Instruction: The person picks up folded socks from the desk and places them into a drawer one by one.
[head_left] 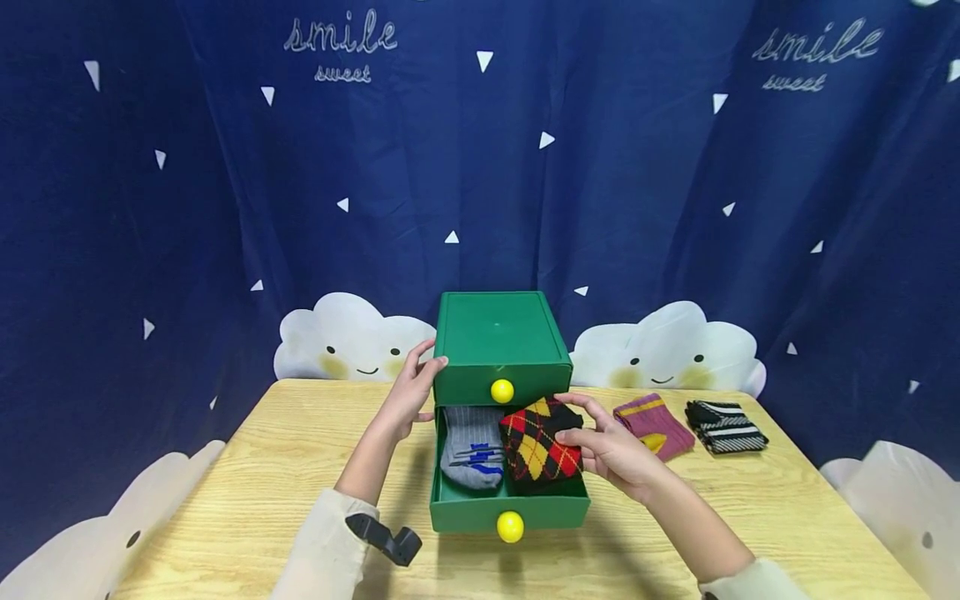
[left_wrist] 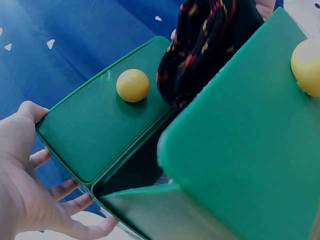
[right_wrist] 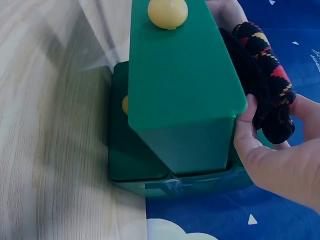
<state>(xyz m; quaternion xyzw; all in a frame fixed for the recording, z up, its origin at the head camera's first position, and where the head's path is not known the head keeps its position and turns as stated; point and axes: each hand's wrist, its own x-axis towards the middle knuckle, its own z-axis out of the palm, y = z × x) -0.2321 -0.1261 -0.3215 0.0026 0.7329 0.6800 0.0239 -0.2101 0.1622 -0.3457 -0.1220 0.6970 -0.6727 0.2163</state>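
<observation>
A small green drawer cabinet point(head_left: 495, 329) stands on the table, its lower drawer point(head_left: 450, 518) pulled out. My left hand point(head_left: 408, 393) rests against the cabinet's left side, fingers spread along it; in the left wrist view the thumb point(left_wrist: 34, 111) touches the front edge. Between thumb and fingers my right hand point(head_left: 618, 454) pinches a folded argyle sock point(head_left: 534, 446) in black, red and yellow, over the drawer's right half. The right wrist view shows the thumb point(right_wrist: 246, 131) close by the drawer's corner. A folded grey sock point(head_left: 471, 425) with blue marks lies in the left half.
To the right on the wooden table point(head_left: 300, 467) lie a folded purple sock point(head_left: 663, 425) with yellow and a black-and-white striped sock point(head_left: 726, 429). Yellow ball knobs point(head_left: 502, 391) stick out from the drawer fronts. A dark blue curtain point(head_left: 405, 192) hangs behind.
</observation>
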